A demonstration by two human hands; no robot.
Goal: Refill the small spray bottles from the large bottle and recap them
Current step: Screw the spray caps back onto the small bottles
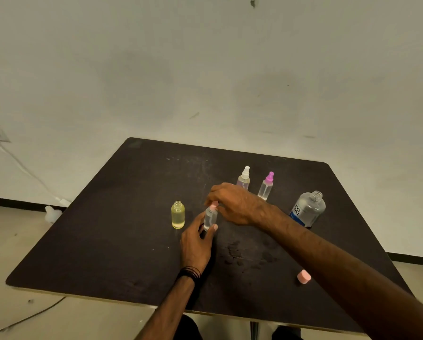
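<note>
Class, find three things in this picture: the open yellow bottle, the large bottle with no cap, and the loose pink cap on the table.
yellow bottle [177, 215]: head view, middle of its glass body.
large bottle [309, 209]: head view, clear body above the blue label.
pink cap [304, 276]: head view, its side.

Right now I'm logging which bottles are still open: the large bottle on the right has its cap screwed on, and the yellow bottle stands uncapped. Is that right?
Not quite. The head view shows the large bottle with its threaded neck bare, no cap on it. The yellow bottle does stand uncapped, as you say.
</note>
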